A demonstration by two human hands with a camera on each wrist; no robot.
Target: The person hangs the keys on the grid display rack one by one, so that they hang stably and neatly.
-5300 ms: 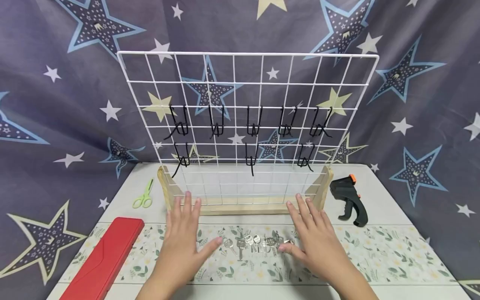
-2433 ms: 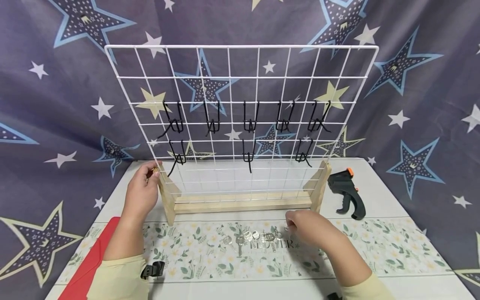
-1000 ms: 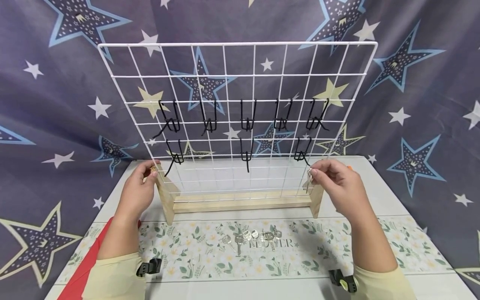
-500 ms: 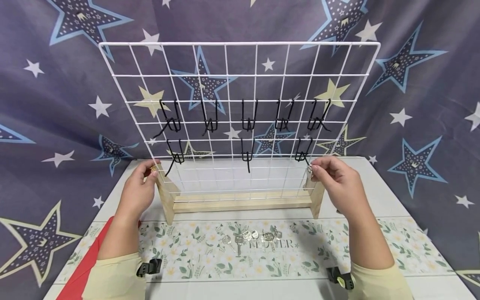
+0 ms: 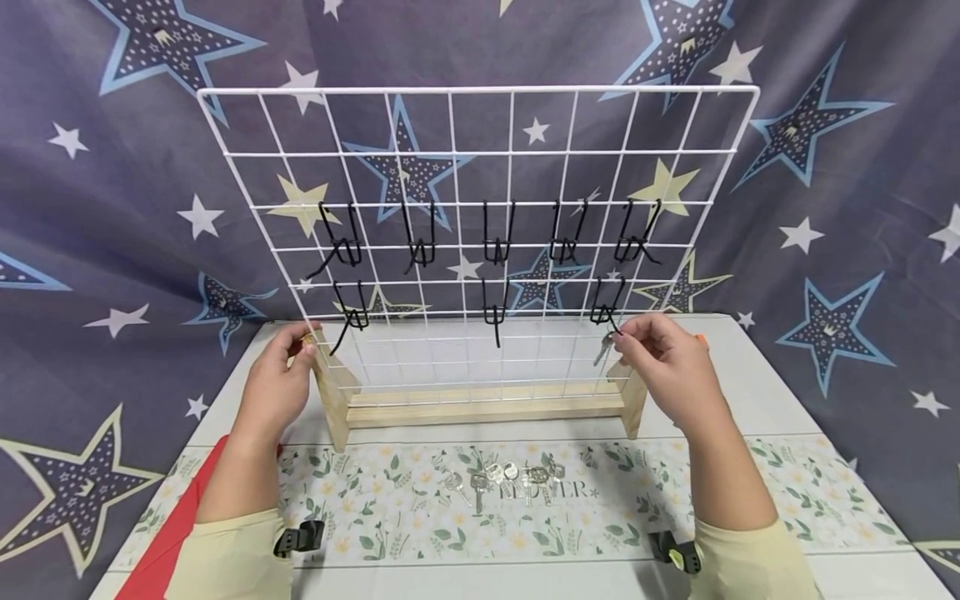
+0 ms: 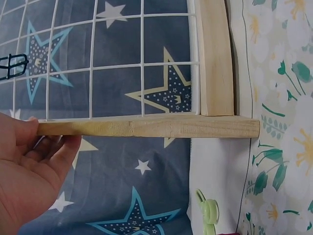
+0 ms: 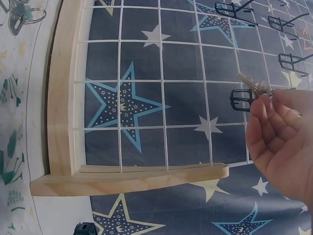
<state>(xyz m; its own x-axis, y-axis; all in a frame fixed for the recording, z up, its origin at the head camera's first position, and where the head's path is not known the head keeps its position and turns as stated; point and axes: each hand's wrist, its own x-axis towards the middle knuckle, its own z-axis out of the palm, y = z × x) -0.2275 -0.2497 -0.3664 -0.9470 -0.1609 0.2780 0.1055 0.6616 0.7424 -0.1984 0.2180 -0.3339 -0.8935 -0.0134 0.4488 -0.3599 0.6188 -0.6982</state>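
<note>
A white wire grid rack (image 5: 555, 152) stands in a wooden base (image 5: 480, 412), with black hooks in two rows. My left hand (image 5: 276, 387) grips the top of the left wooden side piece (image 6: 146, 128), fingers and thumb on either side of it. At the lower right hook (image 5: 603, 313), my right hand (image 5: 675, 375) pinches a small key (image 5: 602, 350) by its ring. In the right wrist view the key (image 7: 248, 83) sticks out beyond the fingertips, right at the hook, whose tip the fingers hide. Several more keys (image 5: 478, 482) lie in a row on the floral mat.
A red case (image 5: 176, 525) lies at the left, partly under the left forearm. Green scissors (image 6: 209, 210) rest beside the stand's left side. The black clamp tool at the right is mostly hidden behind the right hand. A star-patterned curtain (image 5: 480, 42) hangs behind.
Both hands left the mat; the left took hold of the side piece. The right picked up the rightmost key, carried it to the lower right hook, and lately shifted slightly left, the key tilting.
</note>
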